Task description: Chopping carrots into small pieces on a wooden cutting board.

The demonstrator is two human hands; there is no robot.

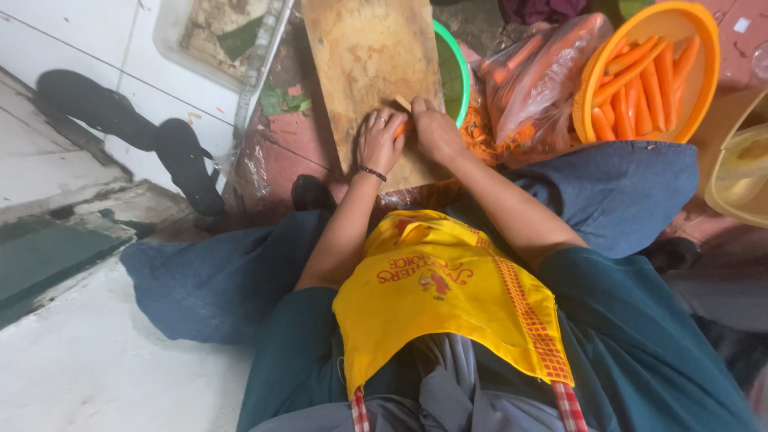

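Observation:
A worn wooden cutting board (368,56) lies on the floor in front of my knees. My left hand (379,142), with a ring and a dark bracelet, presses down on a small orange carrot piece (400,127) at the board's near right part. My right hand (434,128) is closed right beside it, and a tan handle end (402,102), seemingly a knife's, sticks out of it. The blade is hidden by my fingers. Both hands touch over the carrot.
An orange bowl (586,88) of peeled carrots stands at the right, with a clear plastic bag of carrots (544,72) beside it. A green bowl (458,68) peeks from behind the board. Two black sandals (188,164) lie at the left; a yellow container (740,160) sits far right.

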